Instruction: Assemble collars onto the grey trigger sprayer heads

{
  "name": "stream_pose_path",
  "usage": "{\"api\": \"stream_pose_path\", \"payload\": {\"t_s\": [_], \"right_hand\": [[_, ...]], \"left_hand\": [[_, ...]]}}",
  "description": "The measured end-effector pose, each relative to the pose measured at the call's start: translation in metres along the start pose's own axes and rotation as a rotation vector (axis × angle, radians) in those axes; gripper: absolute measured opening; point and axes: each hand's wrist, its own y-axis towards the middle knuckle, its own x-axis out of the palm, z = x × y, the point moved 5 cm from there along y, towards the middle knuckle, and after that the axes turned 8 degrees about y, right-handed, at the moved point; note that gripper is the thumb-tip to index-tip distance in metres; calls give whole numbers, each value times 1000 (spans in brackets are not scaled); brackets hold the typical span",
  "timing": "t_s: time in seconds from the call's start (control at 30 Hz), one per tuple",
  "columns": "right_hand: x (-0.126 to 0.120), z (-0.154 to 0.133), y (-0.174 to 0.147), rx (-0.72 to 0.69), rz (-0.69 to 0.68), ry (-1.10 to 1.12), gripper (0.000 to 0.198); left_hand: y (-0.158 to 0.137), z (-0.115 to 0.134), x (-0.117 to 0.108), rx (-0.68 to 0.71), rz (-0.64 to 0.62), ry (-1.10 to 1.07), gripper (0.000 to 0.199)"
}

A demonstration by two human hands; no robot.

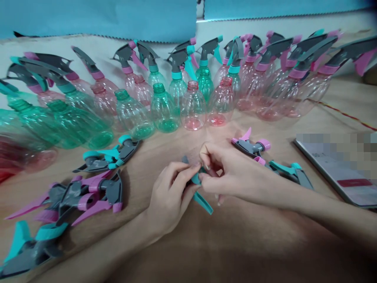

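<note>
At the middle of the table my left hand is closed around a grey and teal trigger spray head. Its teal trigger sticks out below the fingers, pointing down and right. My right hand meets it from the right, with thumb and fingertips pinched at the teal collar; the fingers hide much of the part. Left of my hands lie loose spray heads, teal ones behind and pink ones in front. Beyond my right hand rests a pink and grey spray head.
Open-necked bottles, green and pink, stand in a row behind my hands. Bottles with spray heads fitted stand farther back against the wall. At right lie a phone and a red-yellow twisted wire. Another teal spray head lies front left.
</note>
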Motion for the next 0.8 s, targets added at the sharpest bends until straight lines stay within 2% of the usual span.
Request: {"api": "stream_pose_path", "payload": {"t_s": [0.1, 0.27, 0.47, 0.8], "right_hand": [[0, 1, -1, 105, -25, 85, 26], [2, 7, -2, 55, 42, 56, 25], [7, 16, 0, 43, 91, 152, 27], [1, 9, 6, 85, 51, 160, 18]], "left_hand": [[-1, -1, 1, -18, -4, -17, 23], [-2, -4, 2, -33, -20, 7, 24], [-2, -5, 2, -42, -6, 21, 25], [0, -6, 5, -66, -47, -78, 26]]}}
